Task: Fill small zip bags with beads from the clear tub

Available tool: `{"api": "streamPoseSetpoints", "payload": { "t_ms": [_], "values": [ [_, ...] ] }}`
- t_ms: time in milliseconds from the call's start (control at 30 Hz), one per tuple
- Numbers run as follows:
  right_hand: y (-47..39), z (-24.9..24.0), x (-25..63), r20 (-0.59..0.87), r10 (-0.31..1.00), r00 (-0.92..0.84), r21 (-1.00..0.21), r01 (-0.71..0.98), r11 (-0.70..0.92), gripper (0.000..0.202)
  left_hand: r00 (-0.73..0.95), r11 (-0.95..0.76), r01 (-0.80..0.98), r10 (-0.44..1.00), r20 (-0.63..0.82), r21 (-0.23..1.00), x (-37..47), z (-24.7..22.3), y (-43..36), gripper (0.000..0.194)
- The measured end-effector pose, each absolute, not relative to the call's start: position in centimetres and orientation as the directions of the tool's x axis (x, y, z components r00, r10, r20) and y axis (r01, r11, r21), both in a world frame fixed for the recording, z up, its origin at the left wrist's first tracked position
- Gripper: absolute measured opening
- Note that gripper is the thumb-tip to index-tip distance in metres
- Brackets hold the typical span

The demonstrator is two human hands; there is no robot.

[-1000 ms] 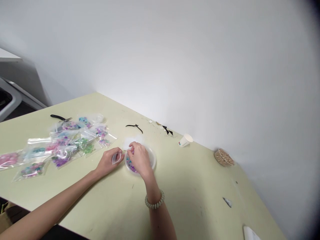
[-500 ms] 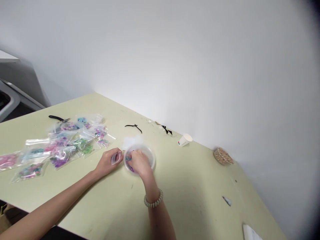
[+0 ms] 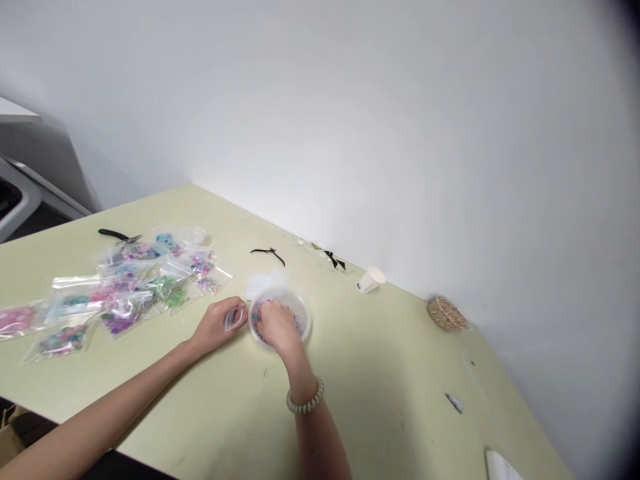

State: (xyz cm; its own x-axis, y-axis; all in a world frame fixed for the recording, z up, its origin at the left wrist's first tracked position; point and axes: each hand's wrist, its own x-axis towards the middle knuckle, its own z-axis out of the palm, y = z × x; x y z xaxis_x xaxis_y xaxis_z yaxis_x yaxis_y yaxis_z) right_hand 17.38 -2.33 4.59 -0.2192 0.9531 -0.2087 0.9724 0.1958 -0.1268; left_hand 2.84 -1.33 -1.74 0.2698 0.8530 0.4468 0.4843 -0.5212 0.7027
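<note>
Right now, the right hand (image 3: 277, 325) is resting down inside the bowl (image 3: 301, 308), in among the beads (image 3: 257, 318); its fingers are hiding against them, so I cannot tell whether they are pinching any. Just left of the bowl, the left hand (image 3: 215, 325) is curling around a see-through pouch (image 3: 234, 318), its mouth facing up and gaping. How far along are we? Beads are lying loose in the bowl, so that part is looking done. What the pouch is holding is too small to make out, and the right hand is not yet coming out of the bowl, so I'm judging this as mid-handling. Farther left of the bowl, the bags (image 3: 125, 303) are lying heaped, plenty of colour showing inside.

On to the edges: beyond the bowl, the cutters (image 3: 271, 251) are lying near, and the far edge of the desk (image 3: 360, 387) is meeting the wall (image 3: 350, 133). Beyond and right, the cup (image 3: 371, 280) is leaning, with the tub (image 3: 447, 315) sitting well apart. The widest stretch for moving is running right of the bowl; leftward, the left hand and bags are crowding it.
</note>
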Motion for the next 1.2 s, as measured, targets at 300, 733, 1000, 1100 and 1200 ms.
{"api": "streamPoseSetpoints", "payload": {
  "t_ms": [300,733,1000,1100,1200],
  "values": [
    [-2.44,4.90,17.38,-0.189,0.958,-0.216,-0.132,0.972,0.194,0.020,0.313,-0.531,0.486,0.847,0.430,0.694,2.77,-2.10,-1.17,0.016],
    [-2.28,4.70,17.39,-0.182,0.956,-0.232,-0.120,0.970,0.213,0.019,0.420,-0.500,0.521,0.856,0.302,0.692,2.61,-2.19,-0.82,0.008],
    [-2.17,4.45,17.43,-0.169,0.952,-0.254,-0.148,0.962,0.230,0.018,0.437,-0.512,0.510,0.846,0.305,0.691,2.47,-2.65,-0.62,0.007],
    [-2.16,4.34,17.48,-0.170,0.952,-0.256,-0.150,0.961,0.232,0.018,0.437,-0.516,0.508,0.845,0.309,0.690,2.46,-2.68,-0.62,0.007],
    [-2.21,4.31,17.54,-0.173,0.952,-0.254,-0.155,0.961,0.229,0.017,0.438,-0.518,0.505,0.843,0.313,0.690,2.45,-2.59,-0.63,0.008]
  ]
}}
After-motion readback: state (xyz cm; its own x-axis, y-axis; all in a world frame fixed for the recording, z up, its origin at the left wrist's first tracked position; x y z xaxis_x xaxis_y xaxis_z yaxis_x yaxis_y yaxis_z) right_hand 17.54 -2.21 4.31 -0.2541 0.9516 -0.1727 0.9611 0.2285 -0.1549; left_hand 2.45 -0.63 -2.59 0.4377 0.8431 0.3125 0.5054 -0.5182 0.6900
